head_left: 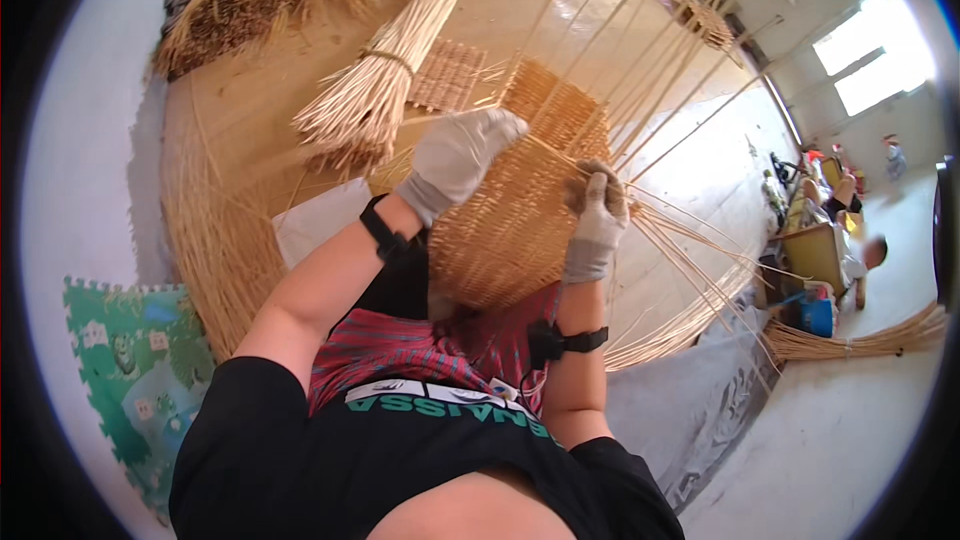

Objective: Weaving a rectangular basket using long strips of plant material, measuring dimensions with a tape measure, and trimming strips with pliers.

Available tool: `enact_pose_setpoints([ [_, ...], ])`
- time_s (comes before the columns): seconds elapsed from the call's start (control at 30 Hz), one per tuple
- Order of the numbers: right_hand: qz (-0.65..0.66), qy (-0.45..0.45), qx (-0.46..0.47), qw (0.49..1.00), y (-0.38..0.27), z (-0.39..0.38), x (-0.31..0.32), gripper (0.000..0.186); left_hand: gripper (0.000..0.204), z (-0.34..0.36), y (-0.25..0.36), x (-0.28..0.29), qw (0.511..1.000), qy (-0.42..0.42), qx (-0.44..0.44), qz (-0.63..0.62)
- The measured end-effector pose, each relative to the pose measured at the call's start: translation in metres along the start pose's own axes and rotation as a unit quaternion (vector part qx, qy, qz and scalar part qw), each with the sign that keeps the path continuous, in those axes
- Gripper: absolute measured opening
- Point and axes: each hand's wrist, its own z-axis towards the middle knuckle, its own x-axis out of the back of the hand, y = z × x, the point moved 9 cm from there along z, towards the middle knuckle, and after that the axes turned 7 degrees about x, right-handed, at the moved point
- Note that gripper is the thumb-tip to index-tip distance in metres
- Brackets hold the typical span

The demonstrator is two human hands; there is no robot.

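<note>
A half-woven wicker basket [490, 230] leans in my lap, its tan weave tightly packed. Long loose stakes [640, 80] fan up and away from its upper edge. My left hand [465, 160], in a pale work glove, is closed at that edge, with a thin wicker strand [545, 148] running from its fingers toward the right hand. My right hand [598, 218], gloved too, pinches the basket at its right corner, its thumb uppermost. Several more strands [680, 230] trail rightward from beside it. The inner fingertips of both hands are hidden.
A tied bundle of wicker [370, 90] lies ahead on the left, next to a small woven panel [445, 75]. More bundles [240, 10] stand behind. A green foam mat [140, 370] is at left. Another person [865, 255], a blue bucket [818, 312] and a long bundle [850, 340] are at right.
</note>
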Motion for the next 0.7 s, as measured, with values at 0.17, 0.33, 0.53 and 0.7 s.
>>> enact_pose_setpoints([
  [0.17,-0.283,-0.006,0.263,0.922,-0.077,0.033,-0.053,0.035,0.083,-0.022,0.006,-0.061,0.973,-0.162,0.123,0.11],
  [0.33,-0.234,-0.063,0.222,0.945,-0.084,0.057,-0.07,0.073,0.078,-0.023,-0.007,-0.069,0.945,-0.161,0.162,0.234],
  [0.53,-0.161,0.081,-0.008,0.984,-0.017,-0.048,0.022,0.043,0.061,-0.029,0.002,-0.052,0.988,-0.058,0.102,0.102],
  [0.7,-0.341,-0.143,0.246,0.896,-0.071,-0.06,-0.094,0.038,0.034,-0.058,-0.048,-0.016,0.929,0.179,0.271,-0.176],
])
